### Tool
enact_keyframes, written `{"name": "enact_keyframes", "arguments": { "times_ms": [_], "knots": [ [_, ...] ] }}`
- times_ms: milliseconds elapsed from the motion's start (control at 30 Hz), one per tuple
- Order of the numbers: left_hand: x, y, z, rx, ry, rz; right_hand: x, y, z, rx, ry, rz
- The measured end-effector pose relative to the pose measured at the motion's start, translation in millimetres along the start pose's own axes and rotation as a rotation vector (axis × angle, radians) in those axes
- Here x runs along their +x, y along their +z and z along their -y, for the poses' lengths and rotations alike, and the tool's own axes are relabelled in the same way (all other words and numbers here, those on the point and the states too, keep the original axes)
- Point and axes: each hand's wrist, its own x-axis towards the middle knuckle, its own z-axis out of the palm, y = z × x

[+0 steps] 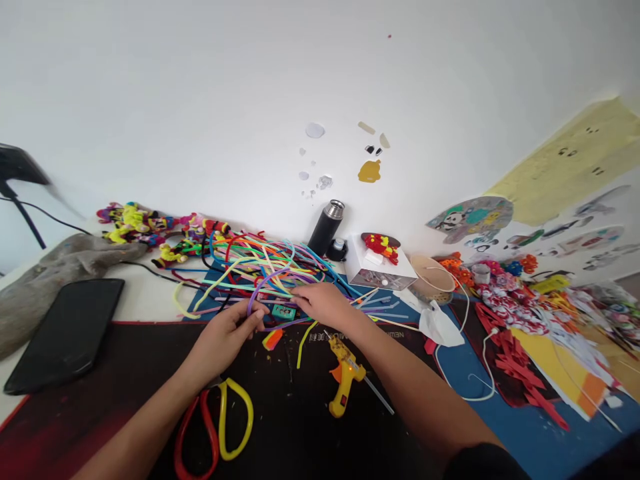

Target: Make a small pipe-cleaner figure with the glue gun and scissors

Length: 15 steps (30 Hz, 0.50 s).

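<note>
My left hand (227,337) is closed round a purple pipe cleaner (260,283), which arches up and to the right over the pile. My right hand (323,303) reaches into the heap of colourful pipe cleaners (270,260); its fingers are pressed together at the heap's front edge, and what they grip is too small to make out. Between the hands lies a small green box (283,312). A yellow glue gun (345,377) rests on the dark mat below my right wrist. Scissors (236,420) with red and yellow handles lie beside my left forearm.
A black tablet (65,333) and grey cloth (70,267) lie at left. Small pipe-cleaner figures (133,223) stand behind. A black flask (326,227) and white box (377,267) are by the wall. White cables (467,399) and red strips (520,373) lie at right.
</note>
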Motion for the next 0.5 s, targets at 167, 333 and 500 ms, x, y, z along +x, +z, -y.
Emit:
{"name": "enact_keyframes", "arguments": {
  "times_ms": [167,333,500],
  "knots": [
    [-0.3,-0.2,1.0,0.022,0.003,0.005,-3.7,5.1,-0.3,0.011,0.005,-0.008],
    [0.9,-0.5,3.7,0.029,-0.009,0.011,-5.9,8.8,3.2,0.011,0.004,0.000],
    [1.7,0.0,2.2,0.037,-0.017,-0.003,-3.3,6.9,5.1,-0.003,0.046,-0.004]
  ]
}}
